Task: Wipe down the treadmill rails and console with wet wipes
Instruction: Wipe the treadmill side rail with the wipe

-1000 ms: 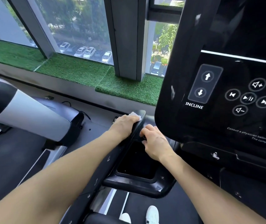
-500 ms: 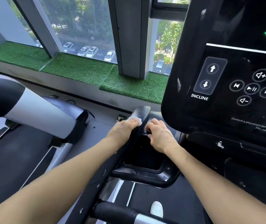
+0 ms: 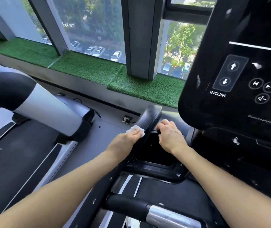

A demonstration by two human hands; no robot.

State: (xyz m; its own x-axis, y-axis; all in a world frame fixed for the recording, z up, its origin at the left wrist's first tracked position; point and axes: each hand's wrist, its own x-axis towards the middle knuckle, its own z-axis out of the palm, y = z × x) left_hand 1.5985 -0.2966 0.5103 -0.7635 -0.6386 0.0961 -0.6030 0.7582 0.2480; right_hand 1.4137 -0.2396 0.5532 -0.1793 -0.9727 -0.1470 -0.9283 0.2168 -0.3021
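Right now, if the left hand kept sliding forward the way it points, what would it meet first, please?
Probably only more of the black rail: the left hand, pressing the wet wipe, points along it toward the rounded end. Depth is unclear.

Your left hand (image 3: 126, 139) and right hand (image 3: 171, 137) are bare, with no gloves or rings showing. Your forearms are uncovered; no sleeve reaches into view.
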